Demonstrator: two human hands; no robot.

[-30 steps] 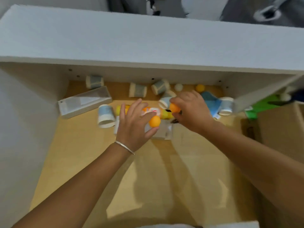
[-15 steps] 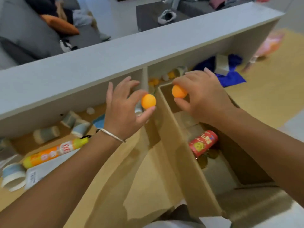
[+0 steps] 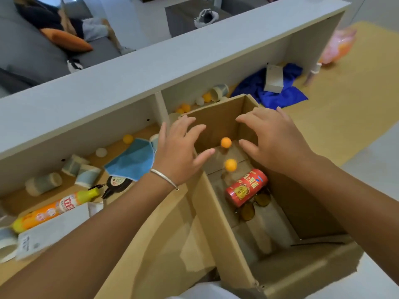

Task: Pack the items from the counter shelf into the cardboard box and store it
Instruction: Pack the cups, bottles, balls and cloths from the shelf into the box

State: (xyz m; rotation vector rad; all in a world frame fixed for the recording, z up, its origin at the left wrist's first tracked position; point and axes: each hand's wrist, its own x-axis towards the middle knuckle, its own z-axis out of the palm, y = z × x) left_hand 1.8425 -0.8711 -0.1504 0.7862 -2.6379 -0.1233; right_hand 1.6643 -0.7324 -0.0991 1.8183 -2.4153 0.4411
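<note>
Inside the cardboard box [image 3: 218, 221], two orange balls [image 3: 230, 164] lie free below both released hands. Left hand [image 3: 178, 155] is nearer the shelf's remaining blue cloth [image 3: 131, 160] at nine o'clock, fingers spread, holding nothing; right hand [image 3: 274, 143] likewise empty.

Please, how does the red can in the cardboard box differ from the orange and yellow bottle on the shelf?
The red can is short and stout; the orange and yellow bottle is long and slim. The can lies inside the cardboard box, partly on a pair of sunglasses; the bottle lies on the shelf beside a white carton. The bottle has a narrow yellow neck; the can has flat ends. Both lie on their sides.
</note>
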